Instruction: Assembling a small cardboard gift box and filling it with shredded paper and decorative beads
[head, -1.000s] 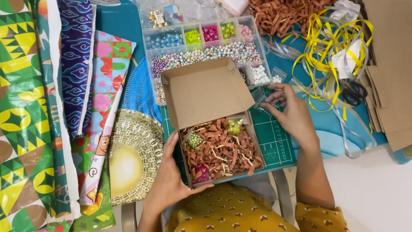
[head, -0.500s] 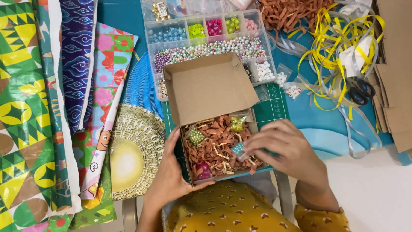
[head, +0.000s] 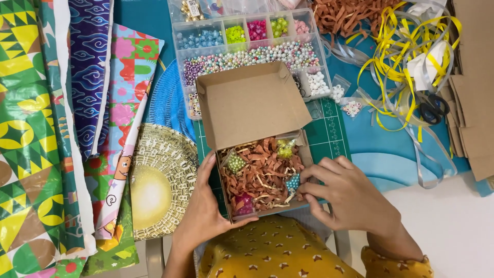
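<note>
An open cardboard box (head: 252,103) with its lid tilted back sits on a green cutting mat (head: 329,136). It is filled with brown shredded paper (head: 260,172) and small clear bags of beads. My left hand (head: 206,211) grips the box's near left corner. My right hand (head: 345,195) reaches in from the right, its fingertips pinching a small bag of teal beads (head: 293,181) against the shreds. Other bead bags show green (head: 235,163), yellow-green (head: 284,148) and pink (head: 244,202).
A clear divided bead organiser (head: 247,44) lies behind the box. Patterned wrapping papers (head: 62,128) cover the left. A gold round doily (head: 162,180) lies beside the box. Yellow and silver ribbons (head: 406,56), scissors (head: 435,108), brown shreds and cardboard sheets (head: 476,87) lie at right.
My right hand came from the bead bags at the far right of the mat down into the box, bringing the teal bead bag onto the shreds. My left hand stayed put.
</note>
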